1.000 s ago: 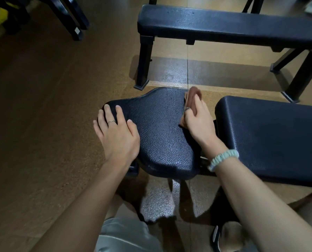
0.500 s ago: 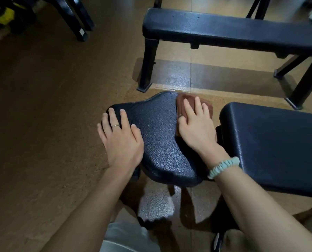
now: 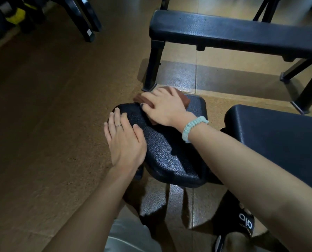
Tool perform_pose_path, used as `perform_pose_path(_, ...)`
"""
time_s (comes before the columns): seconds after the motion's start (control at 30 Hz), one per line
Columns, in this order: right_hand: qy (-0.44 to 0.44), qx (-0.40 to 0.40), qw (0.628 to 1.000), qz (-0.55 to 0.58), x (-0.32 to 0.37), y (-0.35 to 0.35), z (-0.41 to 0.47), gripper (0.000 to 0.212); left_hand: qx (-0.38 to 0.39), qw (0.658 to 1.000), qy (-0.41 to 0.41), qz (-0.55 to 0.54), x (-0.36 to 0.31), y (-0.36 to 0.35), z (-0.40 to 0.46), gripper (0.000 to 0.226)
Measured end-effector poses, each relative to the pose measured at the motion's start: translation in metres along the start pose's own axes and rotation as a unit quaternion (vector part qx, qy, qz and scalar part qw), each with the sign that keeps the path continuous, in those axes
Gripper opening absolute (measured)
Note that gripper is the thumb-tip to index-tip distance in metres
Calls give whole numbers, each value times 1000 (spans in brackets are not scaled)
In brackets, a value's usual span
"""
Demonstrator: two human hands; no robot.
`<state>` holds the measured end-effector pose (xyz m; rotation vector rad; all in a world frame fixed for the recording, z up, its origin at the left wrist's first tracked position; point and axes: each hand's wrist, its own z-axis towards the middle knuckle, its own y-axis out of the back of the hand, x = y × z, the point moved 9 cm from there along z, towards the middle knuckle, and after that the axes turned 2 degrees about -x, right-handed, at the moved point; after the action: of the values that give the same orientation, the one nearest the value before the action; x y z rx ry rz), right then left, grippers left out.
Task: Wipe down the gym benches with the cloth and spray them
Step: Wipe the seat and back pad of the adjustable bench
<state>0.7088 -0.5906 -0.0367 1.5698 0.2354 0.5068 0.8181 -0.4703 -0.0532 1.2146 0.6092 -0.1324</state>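
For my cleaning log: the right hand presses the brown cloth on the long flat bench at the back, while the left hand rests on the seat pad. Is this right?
Not quite. The head view shows the right hand pressing the brown cloth on the black textured seat pad, the same pad the left hand rests on.

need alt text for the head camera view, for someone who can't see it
A person's right hand presses a brown cloth flat on the far edge of a black padded bench seat, while the left hand rests flat on its left side. A second black bench stands beyond on the brown floor.
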Motion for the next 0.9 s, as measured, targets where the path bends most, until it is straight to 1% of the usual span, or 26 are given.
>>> perform_pose_path(0.1,-62,-12,998,2,-34,8,1,50,-1,1000,-4,1,0,0,1,62)
perform_pose_path(0.17,-134,-5,991,19,-68,12,-6,52,0,1000,-6,1,-1,0,1,63)
perform_pose_path(0.23,-218,4,974,65,-111,12,-19,51,-5,1000,-8,1,-2,1,1,63)
perform_pose_path(0.27,-243,-2,965,102,-127,11,-29,52,-8,1000,-8,2,-2,1,1,63)
perform_pose_path(0.37,-275,-76,937,202,-135,5,-67,60,-9,1000,0,10,-3,0,1,64)
perform_pose_path(0.43,-306,-96,919,230,-124,-4,-99,60,-9,1000,-2,12,-5,-1,1,63)
perform_pose_path(0.57,-329,-113,897,272,-85,-12,-172,63,-11,1000,-6,15,-4,-1,1,63)
perform_pose_path(0.63,-325,-120,897,274,-61,-11,-203,62,-11,1000,-7,14,-4,-2,1,65)
perform_pose_path(0.7,-322,-118,902,261,-49,-10,-216,61,-10,1000,-7,13,-5,-2,1,67)
perform_pose_path(0.77,-305,-114,913,244,-59,-5,-199,58,-6,1000,-7,15,-5,-2,0,66)
perform_pose_path(0.83,-288,-111,922,234,-82,-1,-161,57,2,1000,-9,19,-6,-3,2,66)
perform_pose_path(0.9,-295,-91,924,227,-100,2,-129,58,12,1000,-11,20,-5,-4,2,67)
